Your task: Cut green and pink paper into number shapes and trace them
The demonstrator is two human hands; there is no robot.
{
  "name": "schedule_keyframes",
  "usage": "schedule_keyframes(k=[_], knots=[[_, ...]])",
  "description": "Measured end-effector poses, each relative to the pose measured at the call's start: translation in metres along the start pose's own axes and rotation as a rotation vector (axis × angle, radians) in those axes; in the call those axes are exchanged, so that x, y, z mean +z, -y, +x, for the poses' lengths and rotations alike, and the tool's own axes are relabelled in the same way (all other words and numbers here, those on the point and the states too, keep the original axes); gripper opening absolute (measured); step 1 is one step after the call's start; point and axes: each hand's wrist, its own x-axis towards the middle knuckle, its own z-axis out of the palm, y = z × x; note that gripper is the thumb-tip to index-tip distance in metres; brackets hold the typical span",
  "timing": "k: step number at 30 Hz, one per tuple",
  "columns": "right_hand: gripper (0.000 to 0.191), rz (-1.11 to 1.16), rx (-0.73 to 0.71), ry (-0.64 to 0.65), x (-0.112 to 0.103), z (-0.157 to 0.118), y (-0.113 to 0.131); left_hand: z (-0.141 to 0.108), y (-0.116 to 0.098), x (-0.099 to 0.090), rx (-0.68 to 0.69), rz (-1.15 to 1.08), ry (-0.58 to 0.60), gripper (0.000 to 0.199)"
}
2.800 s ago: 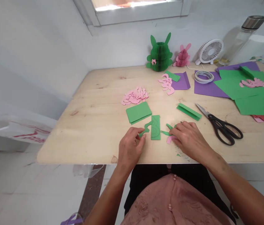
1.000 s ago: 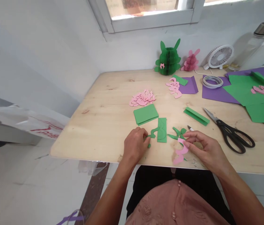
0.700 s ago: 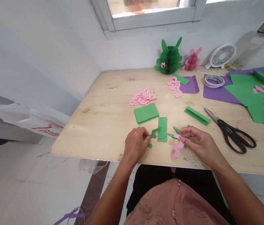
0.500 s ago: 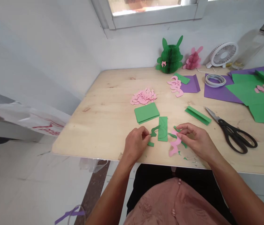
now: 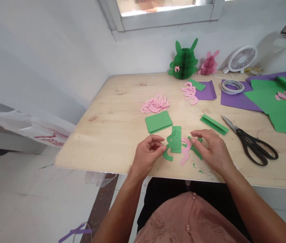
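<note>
Left hand (image 5: 146, 152), fingers parted, right by the curved green paper cutout (image 5: 168, 157); right hand (image 5: 211, 147), fingers apart, near the wavy pink paper cutout (image 5: 185, 157) on the surface (image 5: 102, 135). One stray brush could scatter both!

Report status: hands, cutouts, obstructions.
Left hand open at green cutout. Right hand open at green scraps. Pink cutout beside green card. Scraps between right hand and pink cutout.

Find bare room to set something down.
Widest bare patch: left of the largest pink heap and folded green card, to the left edge of the table. Smaller: between that card and the narrow green strip. Crowded: between left hand and right hand, and around the tape.
</note>
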Motion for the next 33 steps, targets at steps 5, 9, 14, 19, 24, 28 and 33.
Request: schedule_keyframes(k=[5,9,14,19,24,28,33], knots=[[0.024,0.434,0.145,0.251,0.004,-0.008,0.023,-0.008,-0.005,0.01,0.027,-0.047,0.058,0.023],[0.026,0.699,0.285,0.261,0.015,-0.009,0.029,-0.013,-0.007,0.018,0.037,-0.079,0.091,0.024],[0.026,0.841,0.373,0.134,0.02,-0.012,0.028,-0.019,-0.005,0.029,-0.107,-0.161,0.137,0.023],[0.024,0.84,0.375,0.051,0.018,-0.013,0.029,-0.023,-0.001,0.038,-0.196,-0.174,0.253,0.019],[0.024,0.823,0.385,0.008,0.017,-0.013,0.03,-0.023,-0.002,0.045,-0.201,-0.19,0.254,0.014],[0.024,0.847,0.393,0.03,0.019,-0.015,0.029,-0.025,-0.002,0.048,-0.196,-0.213,0.259,0.017],[0.023,0.788,0.367,0.064,0.022,-0.014,0.028,-0.028,-0.004,0.041,-0.224,-0.23,0.244,0.018]])
